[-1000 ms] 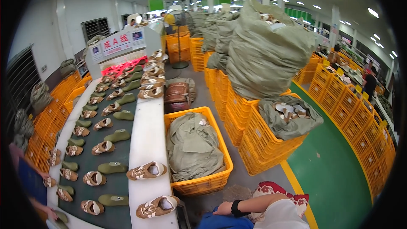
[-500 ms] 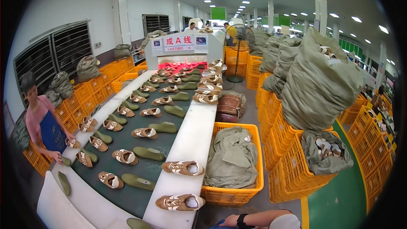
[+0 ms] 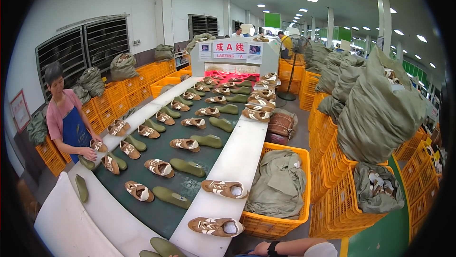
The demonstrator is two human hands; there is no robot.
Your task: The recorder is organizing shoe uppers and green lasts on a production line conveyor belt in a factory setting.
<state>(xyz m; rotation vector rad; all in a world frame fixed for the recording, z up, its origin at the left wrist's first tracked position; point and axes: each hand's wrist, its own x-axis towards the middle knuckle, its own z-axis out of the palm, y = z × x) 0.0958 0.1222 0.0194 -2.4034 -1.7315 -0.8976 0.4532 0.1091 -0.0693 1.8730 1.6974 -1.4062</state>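
Note:
At the lower edge, a sliver of my left hand (image 3: pixel 175 255) shows against a green shoe last (image 3: pixel 165 246); the fingers seem closed on it, most of the hand being cut off. A second green last (image 3: pixel 149 253) lies close beside it. My right hand (image 3: pixel 260 249), below a black wristband (image 3: pixel 273 248), is by blue cloth at the bottom; its fingers are hidden. Nearest to it, a brown and white sneaker (image 3: pixel 216 227) sits on the white side rail (image 3: pixel 192 245), with another sneaker (image 3: pixel 224 189) farther along.
Rows of sneakers and green lasts cover the dark conveyor belt (image 3: pixel 156 214). Across it, a co-worker in a blue apron (image 3: pixel 76 131) touches a shoe (image 3: pixel 98 146). An orange crate (image 3: pixel 307 185) with grey-green cloth stands right of the rail; stacked crates (image 3: pixel 327 209) and sacks (image 3: pixel 380 114) rise beyond.
The view has swung left, so the scene sits farther right. The belt's shoes have moved slightly away. A second green last has come into view at the lower edge.

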